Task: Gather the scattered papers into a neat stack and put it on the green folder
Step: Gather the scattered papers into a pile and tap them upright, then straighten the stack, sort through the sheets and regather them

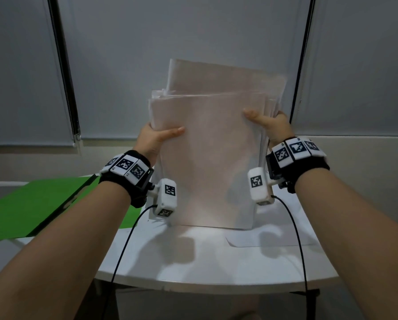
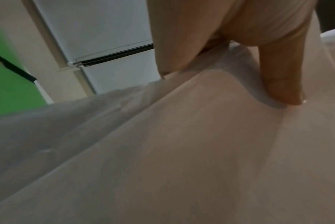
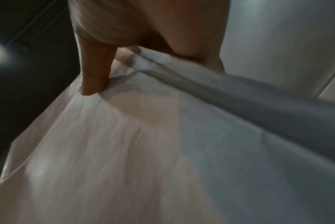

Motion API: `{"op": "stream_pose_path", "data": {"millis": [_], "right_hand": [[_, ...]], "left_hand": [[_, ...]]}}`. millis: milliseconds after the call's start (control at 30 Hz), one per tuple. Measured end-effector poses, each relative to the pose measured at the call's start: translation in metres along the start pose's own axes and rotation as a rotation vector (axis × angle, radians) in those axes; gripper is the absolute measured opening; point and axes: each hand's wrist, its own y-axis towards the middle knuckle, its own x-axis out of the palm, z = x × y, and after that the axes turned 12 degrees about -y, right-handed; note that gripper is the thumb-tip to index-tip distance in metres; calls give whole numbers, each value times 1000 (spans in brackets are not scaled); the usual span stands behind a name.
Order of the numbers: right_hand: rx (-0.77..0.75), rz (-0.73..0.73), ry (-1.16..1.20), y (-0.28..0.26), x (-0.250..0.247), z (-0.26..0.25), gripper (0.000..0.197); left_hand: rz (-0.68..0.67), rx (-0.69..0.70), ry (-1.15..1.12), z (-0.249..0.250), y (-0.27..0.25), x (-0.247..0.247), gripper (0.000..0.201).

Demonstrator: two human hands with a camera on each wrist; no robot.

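While the white table carries the green folder off to my left, the papers stand on edge, top edges uneven. Floppy, slippery sheets, so my left hand and right hand each grip a side edge, thumbs in front.
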Motion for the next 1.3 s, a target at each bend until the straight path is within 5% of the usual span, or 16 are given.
{"op": "stream_pose_path", "data": {"millis": [100,200,267,333,433,533,600,700,833,933,1100,1200,1300], "right_hand": [[33,8,-91,-3,0,11,48],[21,130,-177,-3,0,25,91],[40,118,-87,-6,2,26,106],[48,48,60,-6,1,27,91],[2,64,120,-4,-2,27,30],[-35,76,44,-6,-2,26,14],[-56,60,-107,-9,0,28,19],[-122,97,-219,-12,1,27,54],[-421,236,-466,-7,1,2,97],[-530,301,-535,2,7,-25,86],[-460,210,-762,15,14,-37,34],[-528,220,-852,9,17,-40,43],[-494,149,-1202,-2,27,-48,45]], "left_hand": [[-10,-45,-24,-3,0,-8,46],[-114,-187,20,-10,-3,-17,64],[-152,-223,67,-19,-7,-21,57],[-86,-167,67,-26,-9,-23,44],[-32,-91,-36,-29,-8,-27,33],[-62,-74,-70,-35,-9,-28,39],[-54,-85,-83,-38,-11,-27,44],[-91,-118,-5,-38,-13,-26,46],[-87,-133,76,-41,-13,-27,59],[-59,-111,63,-43,-14,-25,58],[-112,-130,57,-41,-16,-28,66],[-122,-147,57,-40,-16,-30,73],[-100,-135,56,-42,-15,-28,59]]}}
